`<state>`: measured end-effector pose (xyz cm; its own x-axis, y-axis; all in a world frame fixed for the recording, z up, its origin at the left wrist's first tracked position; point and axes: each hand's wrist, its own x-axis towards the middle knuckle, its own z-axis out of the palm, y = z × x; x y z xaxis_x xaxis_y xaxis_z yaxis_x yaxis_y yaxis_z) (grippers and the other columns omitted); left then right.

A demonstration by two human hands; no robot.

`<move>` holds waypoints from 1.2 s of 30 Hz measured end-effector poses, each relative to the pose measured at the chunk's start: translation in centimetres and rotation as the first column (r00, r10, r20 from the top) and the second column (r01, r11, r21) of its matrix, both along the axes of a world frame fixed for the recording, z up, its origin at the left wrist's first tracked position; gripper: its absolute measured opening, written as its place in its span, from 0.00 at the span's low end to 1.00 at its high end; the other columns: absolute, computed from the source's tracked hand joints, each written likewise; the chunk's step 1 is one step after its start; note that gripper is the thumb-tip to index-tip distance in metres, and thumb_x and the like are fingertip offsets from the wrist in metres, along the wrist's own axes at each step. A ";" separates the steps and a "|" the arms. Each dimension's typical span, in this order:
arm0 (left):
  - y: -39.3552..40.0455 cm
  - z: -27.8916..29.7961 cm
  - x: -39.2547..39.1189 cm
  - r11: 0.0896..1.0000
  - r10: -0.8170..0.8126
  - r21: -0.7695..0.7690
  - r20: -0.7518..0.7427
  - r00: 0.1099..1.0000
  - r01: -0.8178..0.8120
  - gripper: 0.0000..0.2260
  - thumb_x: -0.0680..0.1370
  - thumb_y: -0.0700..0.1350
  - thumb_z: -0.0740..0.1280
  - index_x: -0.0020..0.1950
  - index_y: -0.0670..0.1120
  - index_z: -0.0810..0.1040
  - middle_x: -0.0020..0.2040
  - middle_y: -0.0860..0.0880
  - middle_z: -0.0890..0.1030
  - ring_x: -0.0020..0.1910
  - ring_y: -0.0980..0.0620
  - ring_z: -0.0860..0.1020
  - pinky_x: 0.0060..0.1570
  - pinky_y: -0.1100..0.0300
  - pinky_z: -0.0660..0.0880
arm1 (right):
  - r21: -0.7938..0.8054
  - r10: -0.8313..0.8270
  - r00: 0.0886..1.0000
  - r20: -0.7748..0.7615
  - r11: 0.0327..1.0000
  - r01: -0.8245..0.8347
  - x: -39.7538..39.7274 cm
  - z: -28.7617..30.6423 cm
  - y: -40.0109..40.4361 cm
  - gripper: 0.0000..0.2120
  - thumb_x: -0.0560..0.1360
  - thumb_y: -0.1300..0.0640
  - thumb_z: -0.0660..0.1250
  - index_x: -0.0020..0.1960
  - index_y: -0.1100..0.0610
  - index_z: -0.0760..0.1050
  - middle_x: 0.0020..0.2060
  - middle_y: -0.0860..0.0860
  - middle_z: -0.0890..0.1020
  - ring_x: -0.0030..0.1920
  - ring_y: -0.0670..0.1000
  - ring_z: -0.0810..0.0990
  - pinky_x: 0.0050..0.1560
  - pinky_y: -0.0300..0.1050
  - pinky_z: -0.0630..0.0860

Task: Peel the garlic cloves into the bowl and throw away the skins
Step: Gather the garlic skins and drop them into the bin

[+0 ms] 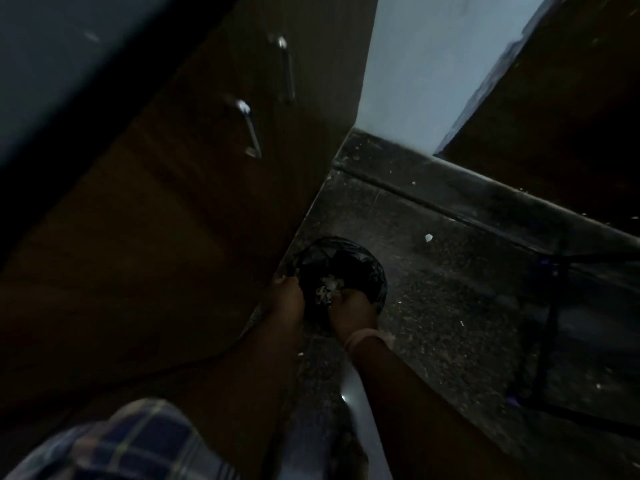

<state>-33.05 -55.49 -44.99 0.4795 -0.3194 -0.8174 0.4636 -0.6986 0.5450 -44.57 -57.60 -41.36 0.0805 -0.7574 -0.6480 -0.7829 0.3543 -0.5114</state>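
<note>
A small round bin [377, 271] lined with a black bag stands on the dark speckled floor beside the cabinet. Pale garlic skins [327, 289] show inside its mouth, between my hands. My left hand [289, 297] is at the bin's left rim. My right hand [351, 315], with a pale band at the wrist, is curled over the near rim, its fingers next to the skins. The picture is dim and blurred, so neither hand's grip can be read. No bowl or cloves can be made out.
Brown cabinet doors with metal handles [247, 128] rise on the left. A pale wall corner [415, 64] with dark skirting lies behind the bin. Black stand legs [547, 327] are on the right. Small white scraps [428, 238] dot the floor.
</note>
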 end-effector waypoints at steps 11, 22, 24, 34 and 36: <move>3.8 25.4 -1.2 0.966 0.093 -0.239 -0.033 0.995 -0.098 0.11 0.81 0.40 0.66 0.59 0.38 0.82 0.43 0.44 0.82 0.38 0.46 0.78 0.35 0.60 0.71 | -0.209 0.064 0.974 0.219 0.978 -0.017 2.0 24.1 2.5 0.15 0.83 0.54 0.57 0.52 0.57 0.81 0.47 0.55 0.83 0.46 0.56 0.80 0.43 0.44 0.71; 19.6 45.6 4.2 0.900 0.279 -0.419 0.343 0.897 -0.119 0.09 0.82 0.44 0.65 0.56 0.44 0.83 0.53 0.46 0.85 0.50 0.50 0.80 0.53 0.58 0.77 | -0.473 0.517 0.782 0.347 0.817 -0.330 9.9 40.0 15.1 0.11 0.83 0.56 0.59 0.54 0.59 0.79 0.49 0.56 0.83 0.48 0.56 0.80 0.44 0.44 0.68; 23.8 46.9 5.8 0.878 0.385 -0.426 0.356 0.852 -0.218 0.09 0.82 0.46 0.66 0.50 0.45 0.84 0.45 0.50 0.84 0.46 0.50 0.81 0.47 0.59 0.77 | -0.492 0.608 0.715 0.345 0.766 -0.414 11.7 41.4 18.5 0.10 0.84 0.55 0.59 0.55 0.58 0.78 0.51 0.56 0.82 0.49 0.55 0.79 0.45 0.44 0.68; 45.9 45.3 13.6 0.781 0.614 -0.346 0.578 0.538 -0.520 0.16 0.84 0.56 0.59 0.49 0.51 0.83 0.51 0.48 0.84 0.53 0.47 0.81 0.61 0.45 0.76 | -0.602 0.896 0.435 0.090 0.397 -0.693 16.9 37.9 36.0 0.34 0.81 0.38 0.57 0.78 0.61 0.64 0.77 0.59 0.67 0.77 0.59 0.64 0.77 0.49 0.59; 50.1 44.5 14.6 0.811 0.557 -0.288 0.649 0.519 -0.509 0.16 0.85 0.56 0.56 0.54 0.50 0.82 0.52 0.49 0.83 0.54 0.48 0.80 0.59 0.48 0.75 | -0.615 0.906 0.423 -0.005 0.331 -0.716 18.4 36.3 39.4 0.47 0.75 0.30 0.46 0.80 0.63 0.56 0.80 0.61 0.58 0.81 0.61 0.55 0.79 0.51 0.48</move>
<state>-18.40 -5.43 -0.50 0.9726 0.1557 -0.1729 0.2226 -0.4070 0.8859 -26.14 -18.24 -5.02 0.9361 -0.3487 -0.0456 -0.3010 -0.7272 -0.6169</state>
